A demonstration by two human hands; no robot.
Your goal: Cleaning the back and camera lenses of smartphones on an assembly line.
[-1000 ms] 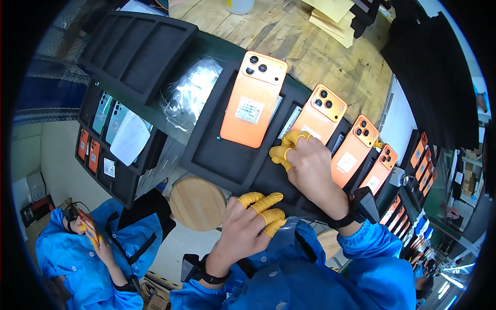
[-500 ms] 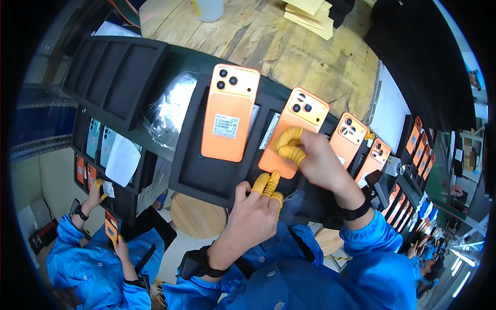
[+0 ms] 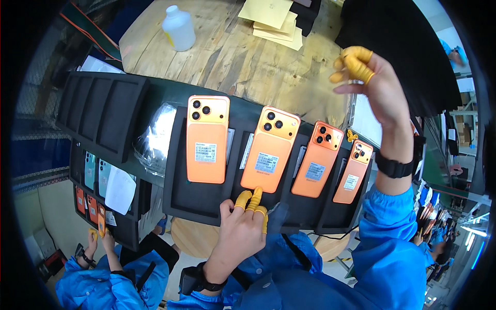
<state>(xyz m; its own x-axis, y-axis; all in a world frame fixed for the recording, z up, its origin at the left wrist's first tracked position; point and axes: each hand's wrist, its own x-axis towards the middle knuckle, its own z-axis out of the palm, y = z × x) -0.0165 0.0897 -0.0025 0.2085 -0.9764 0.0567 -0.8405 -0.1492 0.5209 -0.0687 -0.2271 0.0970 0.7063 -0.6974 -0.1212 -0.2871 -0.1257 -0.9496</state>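
Note:
Four orange phones lie back up along a black foam tray, each with a white label. My left hand [image 3: 243, 225], in yellow finger cots, rests its fingertips on the lower end of the second phone from the left [image 3: 268, 150]; its fingers are apart and grip nothing. Beside that hand shows a faint clear film [image 3: 277, 214]. My right hand [image 3: 374, 75] is raised beyond the tray at the right, over the wooden table's edge, fingers curled and thumb close to them. A blurred, see-through smear lies by its fingertips; what it holds cannot be made out.
The black tray [image 3: 191, 204] has raised dividers. Left of it lie clear plastic wrap [image 3: 156, 139] and an empty black tray [image 3: 103, 101]. On the wooden table [image 3: 217, 57] stand a white bottle [image 3: 179, 30] and yellowish papers [image 3: 274, 23]. A co-worker at lower left handles an orange phone [image 3: 102, 219].
My right hand has lifted off the second phone and swung up and right, uncovering its label. My left hand stays at that phone's lower end. The view has shifted, showing more of the bottle.

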